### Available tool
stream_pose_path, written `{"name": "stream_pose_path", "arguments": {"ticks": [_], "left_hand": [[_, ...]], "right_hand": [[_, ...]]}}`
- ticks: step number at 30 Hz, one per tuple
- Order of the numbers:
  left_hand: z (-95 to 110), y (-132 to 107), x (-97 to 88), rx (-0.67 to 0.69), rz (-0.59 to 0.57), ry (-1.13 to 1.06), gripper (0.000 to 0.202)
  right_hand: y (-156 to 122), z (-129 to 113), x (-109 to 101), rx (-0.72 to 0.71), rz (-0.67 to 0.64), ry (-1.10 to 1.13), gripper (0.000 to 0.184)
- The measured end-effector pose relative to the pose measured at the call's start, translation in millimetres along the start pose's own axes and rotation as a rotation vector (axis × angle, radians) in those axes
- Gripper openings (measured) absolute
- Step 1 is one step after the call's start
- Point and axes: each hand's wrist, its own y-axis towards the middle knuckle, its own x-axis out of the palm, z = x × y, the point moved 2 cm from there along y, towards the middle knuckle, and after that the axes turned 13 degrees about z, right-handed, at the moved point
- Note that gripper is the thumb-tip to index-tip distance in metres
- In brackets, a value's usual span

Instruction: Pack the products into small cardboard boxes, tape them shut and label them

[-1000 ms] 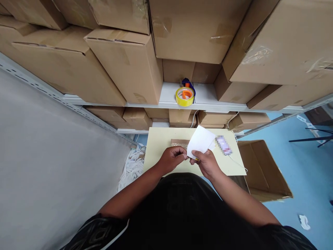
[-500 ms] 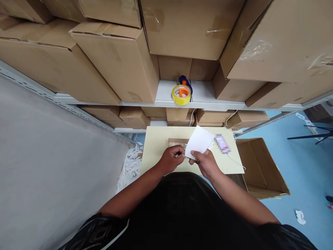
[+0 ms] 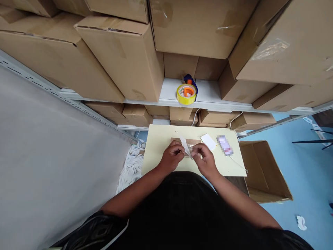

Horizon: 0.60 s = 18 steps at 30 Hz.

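A thin white sheet of paper [image 3: 185, 147] is held up almost edge-on between my hands. My left hand [image 3: 171, 158] is closed, its thumb and fingertips pinching the sheet's left side. My right hand [image 3: 205, 160] is curled close to the sheet's right side, fingertips drawn together; what they grip is too small to make out. Beneath the hands a flat brown cardboard piece [image 3: 196, 141] with shiny clear plastic lies on the cream table [image 3: 158, 139], partly hidden. Right of it rests a white rectangular pad or stack [image 3: 208, 141].
A blurred-out phone-like object [image 3: 224, 145] with a white cable lies at the table's right. An open carton [image 3: 265, 170] stands beside the table. Yellow tape [image 3: 186, 99] sits on the shelf among brown boxes [image 3: 119, 62]. White strips [image 3: 130, 166] are heaped on the floor at left.
The white sheet has turned from nearly face-on to edge-on. My right hand has let go of its lower right part and shifted slightly, uncovering the white pad on the table.
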Motion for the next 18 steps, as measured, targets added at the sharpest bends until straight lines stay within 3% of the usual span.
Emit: {"name": "stream_pose_path", "arguments": {"ticks": [3,13,15,18], "left_hand": [[-0.6,0.2,-3.0,0.021,0.032,0.011,0.007],[-7.1,-10.2,-22.9,0.037,0.071,0.071,0.009],[-9.2,-12.8,-28.1,0.03,0.105,0.08,0.009],[-19.4,-16.2,-45.6,0.006,0.167,0.124,0.009]], "right_hand": [[1.3,-16.6,9.5,-0.112,-0.158,0.0,0.011],[2.0,-19.2,35.8,-0.21,-0.215,-0.086,0.017],[2.8,-17.6,41.9,-0.182,-0.231,-0.08,0.018],[8.5,-11.4,48.5,-0.008,-0.209,-0.029,0.019]]}}
